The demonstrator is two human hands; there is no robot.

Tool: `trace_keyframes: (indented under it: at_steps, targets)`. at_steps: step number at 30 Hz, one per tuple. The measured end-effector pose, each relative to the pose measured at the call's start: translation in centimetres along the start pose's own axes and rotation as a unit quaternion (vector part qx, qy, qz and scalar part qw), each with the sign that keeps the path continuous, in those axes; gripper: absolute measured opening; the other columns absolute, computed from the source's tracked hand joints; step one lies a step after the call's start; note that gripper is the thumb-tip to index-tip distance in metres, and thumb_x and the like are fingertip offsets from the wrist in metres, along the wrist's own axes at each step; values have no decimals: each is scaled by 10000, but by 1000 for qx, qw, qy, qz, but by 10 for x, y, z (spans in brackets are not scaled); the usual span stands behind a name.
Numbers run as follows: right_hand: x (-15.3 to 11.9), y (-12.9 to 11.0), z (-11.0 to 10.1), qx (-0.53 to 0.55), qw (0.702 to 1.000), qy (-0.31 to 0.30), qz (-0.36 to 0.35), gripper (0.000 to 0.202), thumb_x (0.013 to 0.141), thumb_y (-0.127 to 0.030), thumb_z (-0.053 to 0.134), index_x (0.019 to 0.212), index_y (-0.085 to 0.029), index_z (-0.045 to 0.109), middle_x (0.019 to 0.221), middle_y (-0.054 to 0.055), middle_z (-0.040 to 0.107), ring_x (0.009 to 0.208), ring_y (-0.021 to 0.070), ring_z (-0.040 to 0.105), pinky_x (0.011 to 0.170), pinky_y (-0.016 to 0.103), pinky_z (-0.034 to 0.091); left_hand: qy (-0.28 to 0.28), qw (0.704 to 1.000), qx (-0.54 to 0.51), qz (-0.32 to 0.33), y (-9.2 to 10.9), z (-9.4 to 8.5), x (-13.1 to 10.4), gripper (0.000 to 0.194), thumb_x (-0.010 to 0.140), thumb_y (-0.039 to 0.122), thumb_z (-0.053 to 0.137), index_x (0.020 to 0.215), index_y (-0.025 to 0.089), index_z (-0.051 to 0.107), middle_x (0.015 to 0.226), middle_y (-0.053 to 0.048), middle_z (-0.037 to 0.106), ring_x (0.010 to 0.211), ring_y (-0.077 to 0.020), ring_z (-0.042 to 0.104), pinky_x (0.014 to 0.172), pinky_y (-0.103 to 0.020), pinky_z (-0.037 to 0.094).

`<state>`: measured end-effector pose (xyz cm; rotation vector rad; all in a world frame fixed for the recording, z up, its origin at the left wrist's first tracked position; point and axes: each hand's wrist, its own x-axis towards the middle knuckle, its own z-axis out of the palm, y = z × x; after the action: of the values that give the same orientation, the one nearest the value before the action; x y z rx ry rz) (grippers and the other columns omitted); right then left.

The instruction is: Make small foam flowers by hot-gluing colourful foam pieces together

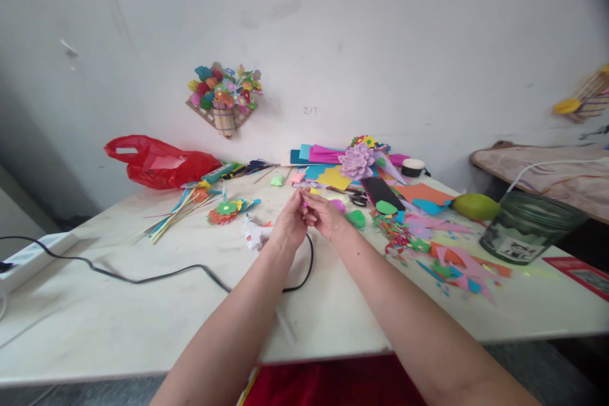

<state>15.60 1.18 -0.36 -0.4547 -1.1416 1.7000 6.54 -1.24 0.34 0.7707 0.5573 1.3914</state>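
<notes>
My left hand (pixel 290 221) and my right hand (pixel 325 214) meet above the middle of the table, fingers pinched together. A bit of bright pink (pixel 305 204) shows between the fingertips; its shape is mostly hidden. Just left of my left hand lies a white hot glue gun (pixel 255 233), partly covered by that hand, and a black cord (pixel 311 260) curves beneath my wrists. Purple (pixel 338 205) and green (pixel 355 218) petal-like pieces lie right of my right hand. A layered foam flower (pixel 226 209) in green, yellow and orange rests farther left.
Thin sticks (pixel 176 212) and a red plastic bag (pixel 159 162) are at the left, with a white power strip (pixel 40 260) nearer. Scissors (pixel 358 199), a phone (pixel 379 193), coloured foam scraps (pixel 457 263) and a dark green jar (pixel 528 228) occupy the right. A lilac flower (pixel 356 161) stands behind.
</notes>
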Motion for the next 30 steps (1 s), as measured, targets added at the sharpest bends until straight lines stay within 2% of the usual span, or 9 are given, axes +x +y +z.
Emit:
trace_keyframes:
  at_steps: [5,11,17,22,24,26,28,30]
  targets:
    - [1,1,2,-9,1000,0,-20,318,651,-312,644,953,-212,628,529,-57,473,375,28,322,345,173,189,1,999,-40,-10,2,2,-1,382,761,361,533,1093,173,529,419,69,403,344,-74,411,391,-204,319]
    - [-1,1,6,-11,999,-6,-35,317,649,-308,654,946,-201,638,533,-52,481,375,24,318,349,181,184,-11,1000,-23,-3,6,3,-4,375,754,370,537,1072,173,545,401,73,399,336,-87,454,365,-202,306]
    - [-2,1,9,3,999,-22,-31,310,653,-296,654,956,-233,632,530,-60,492,370,29,317,345,184,200,-11,998,25,58,5,-1,-2,383,691,359,611,1023,175,560,397,83,401,302,-97,455,310,-192,275]
    - [-5,-3,10,16,999,-39,-13,304,659,-281,643,960,-243,626,540,-67,481,385,29,318,358,176,225,3,995,55,86,6,0,-2,382,669,412,619,942,146,592,399,74,432,305,-90,438,321,-196,298]
    - [-6,-5,9,20,999,-46,-13,296,667,-280,635,960,-240,625,542,-67,471,392,29,318,364,174,238,18,992,66,108,7,0,-1,349,654,411,633,875,141,615,464,41,523,371,-91,488,378,-204,355]
    - [-6,-6,7,22,999,-47,-17,272,674,-287,629,939,-226,630,544,-66,463,397,29,317,371,174,259,46,984,87,146,8,-2,1,310,635,391,654,817,141,636,647,-16,638,544,-108,576,517,-219,430]
    - [-5,-8,4,20,999,-40,-28,236,665,-286,637,887,-205,641,554,-60,466,411,30,332,377,174,279,75,972,128,181,11,-4,3,295,623,378,667,810,151,654,841,-51,672,776,-146,606,692,-248,446]
    - [-3,-9,1,17,999,-23,-47,191,640,-275,660,807,-184,647,578,-47,486,440,32,364,386,169,293,94,960,173,201,13,-7,5,316,599,360,687,842,159,665,906,-55,671,894,-176,588,793,-286,424]
